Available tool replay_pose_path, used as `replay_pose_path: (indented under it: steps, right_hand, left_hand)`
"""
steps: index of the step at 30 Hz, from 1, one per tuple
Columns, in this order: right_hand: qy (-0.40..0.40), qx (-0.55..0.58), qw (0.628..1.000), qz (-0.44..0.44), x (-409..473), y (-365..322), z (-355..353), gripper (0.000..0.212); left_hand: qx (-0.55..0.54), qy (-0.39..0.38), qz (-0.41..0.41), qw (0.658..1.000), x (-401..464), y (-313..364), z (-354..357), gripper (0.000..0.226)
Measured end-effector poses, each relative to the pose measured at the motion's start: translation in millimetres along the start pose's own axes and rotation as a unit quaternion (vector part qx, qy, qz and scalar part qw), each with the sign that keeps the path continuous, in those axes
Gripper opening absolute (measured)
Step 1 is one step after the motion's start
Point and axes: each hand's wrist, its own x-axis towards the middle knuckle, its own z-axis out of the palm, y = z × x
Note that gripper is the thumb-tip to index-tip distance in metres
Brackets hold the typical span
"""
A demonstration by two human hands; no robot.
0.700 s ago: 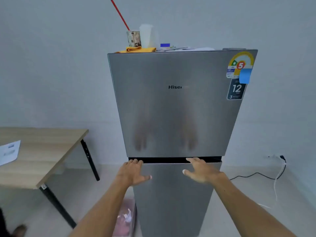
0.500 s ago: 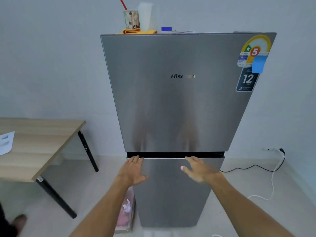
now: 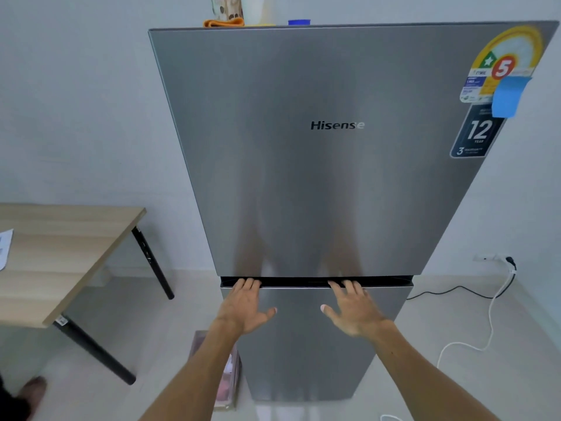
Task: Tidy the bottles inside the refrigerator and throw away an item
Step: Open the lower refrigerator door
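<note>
A tall silver two-door refrigerator (image 3: 334, 177) stands in front of me with both doors closed, so the bottles inside are hidden. My left hand (image 3: 246, 308) lies flat on the top of the lower door (image 3: 309, 344), its fingertips reaching into the dark gap between the doors. My right hand (image 3: 353, 311) rests the same way further right, fingers spread, fingertips at the gap. Neither hand holds anything.
A wooden table (image 3: 60, 259) with black legs stands at the left, a sheet of paper on its edge. A clear bin (image 3: 226, 372) sits on the floor beside the fridge. A cup, an orange cloth (image 3: 223, 23) and other small items are on the fridge top. Cables (image 3: 473, 323) trail at the right.
The view has come closer to the fridge, which now fills more of the frame. Both hands have moved up so the fingertips reach the gap between the doors.
</note>
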Motion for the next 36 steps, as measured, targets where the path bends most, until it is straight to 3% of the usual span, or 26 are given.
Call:
replay_pose_path:
  steps: [4, 21, 30, 33, 36]
  right_hand:
    - [-0.004, 0.001, 1.0, 0.004, -2.0, -0.4, 1.5, 0.074]
    - [0.012, 0.026, 1.0, 0.012, -11.5, 5.0, 11.5, 0.077]
    - [0.006, 0.0, 1.0, 0.001, -49.4, 11.9, 34.5, 0.079]
    - [0.013, 0.003, 1.0, -0.002, -66.8, 16.8, 38.1, 0.075]
    - [0.023, 0.017, 0.999, -0.017, -84.6, 30.8, 37.5, 0.065]
  left_hand:
    - [0.002, 0.027, 0.0, 1.0, 0.3, 3.7, 4.2, 0.091]
    - [-0.077, 0.069, -0.019, 0.994, -24.0, 8.6, 10.5, 0.076]
    - [-0.008, 0.192, 0.165, 0.968, -108.8, 10.9, 22.5, 0.036]
    - [-0.02, 0.161, 0.193, 0.968, -110.0, 28.5, 6.8, 0.038]
    - [-0.066, 0.074, 0.229, 0.968, -108.9, 47.3, 0.4, 0.045]
